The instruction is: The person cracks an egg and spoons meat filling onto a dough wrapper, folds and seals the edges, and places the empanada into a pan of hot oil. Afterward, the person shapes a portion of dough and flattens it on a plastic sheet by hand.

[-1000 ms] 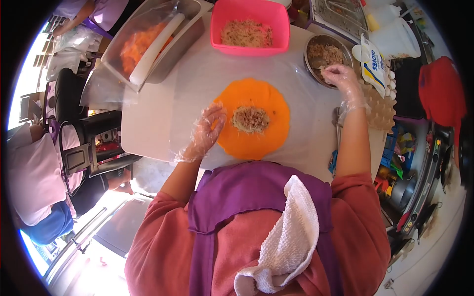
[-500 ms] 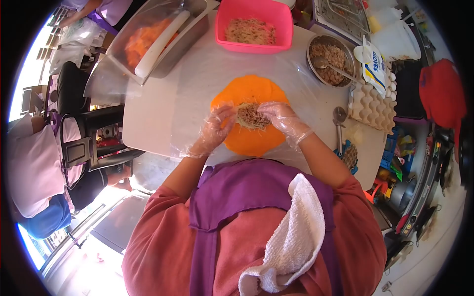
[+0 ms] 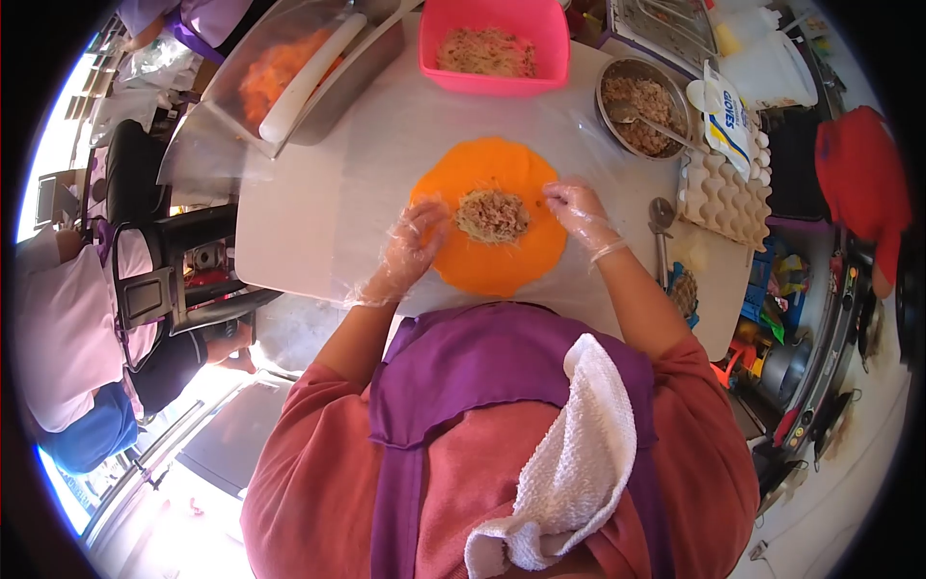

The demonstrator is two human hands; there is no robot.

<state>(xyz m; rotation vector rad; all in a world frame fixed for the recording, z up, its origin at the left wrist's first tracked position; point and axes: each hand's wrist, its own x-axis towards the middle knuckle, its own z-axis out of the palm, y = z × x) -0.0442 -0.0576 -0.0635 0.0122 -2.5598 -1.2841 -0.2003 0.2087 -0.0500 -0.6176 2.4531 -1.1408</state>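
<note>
A flat orange round of dough (image 3: 492, 166) lies on a clear plastic sheet, with a mound of shredded filling with meat (image 3: 493, 215) at its middle. My left hand (image 3: 417, 243), in a clear plastic glove, is at the round's left edge, fingers slightly bent and apart, holding nothing visible. Gloved too, my right hand (image 3: 579, 212) is at the right edge, its fingertips drawn together; whatever is between them is too small to make out. A metal bowl of meat (image 3: 641, 106) with a spoon in it stands at the upper right.
A pink tub of shreds (image 3: 494, 48) stands at the back. Left of it is a metal tray (image 3: 357, 92) with orange dough under plastic. On the right are an egg carton (image 3: 723, 201), a glove packet (image 3: 725, 121) and a metal tool (image 3: 662, 232). A seated person (image 3: 82, 328) is at the left.
My right hand went from the metal bowl to the filling, then moved right to the round's edge. The meat on the mound is more spread. My left hand stayed by the left edge.
</note>
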